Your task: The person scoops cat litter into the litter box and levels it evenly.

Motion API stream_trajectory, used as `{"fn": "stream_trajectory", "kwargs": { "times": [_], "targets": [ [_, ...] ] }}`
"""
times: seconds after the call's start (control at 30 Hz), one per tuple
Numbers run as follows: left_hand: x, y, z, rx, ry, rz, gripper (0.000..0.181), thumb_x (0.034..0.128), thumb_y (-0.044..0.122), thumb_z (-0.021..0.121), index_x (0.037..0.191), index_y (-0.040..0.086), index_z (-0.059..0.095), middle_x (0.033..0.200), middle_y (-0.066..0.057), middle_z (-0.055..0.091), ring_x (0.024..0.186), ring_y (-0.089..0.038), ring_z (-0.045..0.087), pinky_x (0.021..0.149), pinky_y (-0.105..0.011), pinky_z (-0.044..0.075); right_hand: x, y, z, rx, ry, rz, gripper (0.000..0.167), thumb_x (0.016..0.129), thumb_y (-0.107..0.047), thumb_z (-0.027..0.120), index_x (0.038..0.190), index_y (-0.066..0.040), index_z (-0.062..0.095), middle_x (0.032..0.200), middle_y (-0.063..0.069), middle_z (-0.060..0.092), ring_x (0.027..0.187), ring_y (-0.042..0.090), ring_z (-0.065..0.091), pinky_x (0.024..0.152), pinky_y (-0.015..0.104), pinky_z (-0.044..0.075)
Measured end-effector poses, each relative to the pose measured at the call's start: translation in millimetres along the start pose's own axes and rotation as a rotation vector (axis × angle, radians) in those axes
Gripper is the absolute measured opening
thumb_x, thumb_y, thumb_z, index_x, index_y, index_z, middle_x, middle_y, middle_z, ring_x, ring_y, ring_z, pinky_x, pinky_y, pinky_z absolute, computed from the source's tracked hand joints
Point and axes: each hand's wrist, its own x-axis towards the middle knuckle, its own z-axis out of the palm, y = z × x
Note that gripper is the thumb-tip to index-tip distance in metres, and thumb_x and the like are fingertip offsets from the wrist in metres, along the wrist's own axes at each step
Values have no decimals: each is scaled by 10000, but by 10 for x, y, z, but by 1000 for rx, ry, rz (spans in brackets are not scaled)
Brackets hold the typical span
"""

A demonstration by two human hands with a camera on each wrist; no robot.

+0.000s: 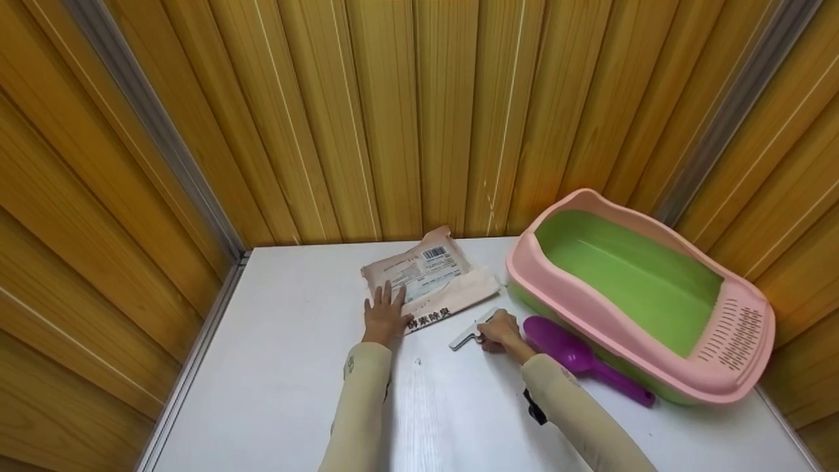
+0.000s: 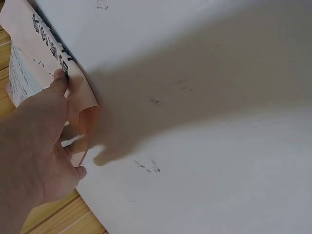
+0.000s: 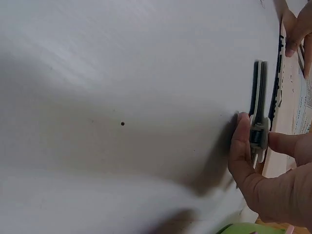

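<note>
On the white table (image 1: 282, 360), the left hand (image 1: 385, 317), fingers apart, presses a bag (image 1: 426, 275); the right hand (image 1: 503, 332) pinches a clip (image 3: 260, 112), likely stiff, best held by its end.

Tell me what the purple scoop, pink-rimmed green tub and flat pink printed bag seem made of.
Purple scoop: probably hard plastic, glossy with a bright highlight. Pink-rimmed green tub: likely moulded plastic, satin, smoothly rounded edges. Flat pink printed bag: perhaps film or paper, fairly matt, creased.
</note>
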Motion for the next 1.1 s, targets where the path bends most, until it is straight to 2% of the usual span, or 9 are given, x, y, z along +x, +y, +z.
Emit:
{"fn": "stream_trajectory", "kwargs": {
  "times": [0.13, 0.23, 0.33, 0.4, 0.5, 0.6, 0.63, 0.9, 1.1],
  "targets": [
    [5, -15, 7, 23, -20, -13, 728, 1004, 529, 521, 1624, 254, 256, 1714, -107, 192, 1584, -334, 206, 1239, -559, 241, -39, 20, 34, -121, -6, -88, 183, 872, -48, 610, 977, 65, 512, 669, 95, 624, 408, 97, 538, 410, 232, 469],
    [-19, -14, -31, 33, -27, -20, 724, 1008, 523, 519, 1625, 250, 255, 1713, -107, 196, 1582, -333, 214, 1241, -553, 240, -42, 5, 56, -238, -38, -161, 205, 886, -73, 644, 954, 84, 532, 660, 105, 604, 409, 101, 498, 403, 218, 408],
    [-57, -2, -92, 20, -29, -13, 715, 1013, 511, 518, 1623, 239, 262, 1709, -115, 206, 1580, -334, 222, 1241, -550, 243, -45, -17, 72, -400, -66, -224, 245, 874, -148, 735, 863, 45, 585, 663, 118, 620, 472, 146, 517, 460, 267, 436],
    [-87, 3, -126, 9, -23, -11, 708, 1011, 505, 527, 1617, 233, 282, 1703, -120, 228, 1575, -336, 238, 1237, -548, 255, -23, -1, 98, -516, -57, -285, 283, 843, -211, 790, 821, 11, 615, 699, 128, 641, 552, 200, 563, 519, 330, 477],
    [-119, 5, -148, 1, -8, -16, 704, 1003, 500, 547, 1608, 231, 308, 1695, -118, 256, 1568, -334, 260, 1231, -545, 272, -39, -19, 121, -615, -26, -349, 335, 825, -250, 817, 877, 24, 631, 808, 167, 652, 706, 293, 642, 631, 439, 545],
    [-118, 12, -130, -7, 1, -17, 702, 1000, 491, 561, 1603, 226, 320, 1691, -119, 265, 1564, -336, 269, 1227, -546, 278, -36, -30, 134, -649, 11, -384, 362, 833, -261, 804, 915, 50, 639, 870, 212, 649, 790, 356, 673, 683, 492, 562],
    [-112, 16, -120, -9, 3, -12, 702, 999, 489, 564, 1602, 221, 324, 1690, -123, 268, 1562, -340, 272, 1226, -548, 280, -41, -51, 125, -645, 4, -367, 356, 837, -248, 801, 924, 57, 639, 885, 223, 656, 813, 366, 680, 707, 505, 567],
    [-35, 34, -98, 4, 30, -9, 691, 1013, 493, 535, 1610, 232, 304, 1699, -110, 245, 1569, -336, 254, 1236, -531, 267, 40, -109, 58, -656, -4, -331, 405, 817, -285, 835, 943, 47, 641, 900, 211, 662, 820, 338, 672, 739, 502, 568],
    [-51, 40, -21, -15, 61, 3, 685, 1006, 477, 560, 1596, 210, 338, 1686, -121, 280, 1560, -346, 276, 1229, -538, 278, 48, -104, 72, -606, -2, -330, 421, 726, -230, 912, 870, 35, 618, 859, 207, 659, 756, 301, 642, 719, 476, 568]
  ]
}}
